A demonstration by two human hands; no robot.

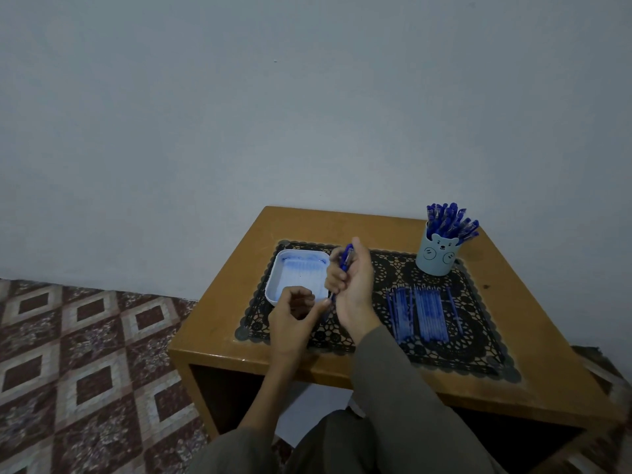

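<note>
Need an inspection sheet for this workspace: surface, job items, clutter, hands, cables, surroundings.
Surface: wooden table with a black lace mat on it.
Job's things: blue pen held tilted above the mat; tray on the mat's left, bluish contents blurred; refills in rows on the mat's right; bear cup full of blue pens at back right.
Clutter: nothing seen.
Hands: right hand grips the pen; left hand pinches its lower end.
Cables: nothing seen.
Surroundings: plain wall; patterned floor.
</note>
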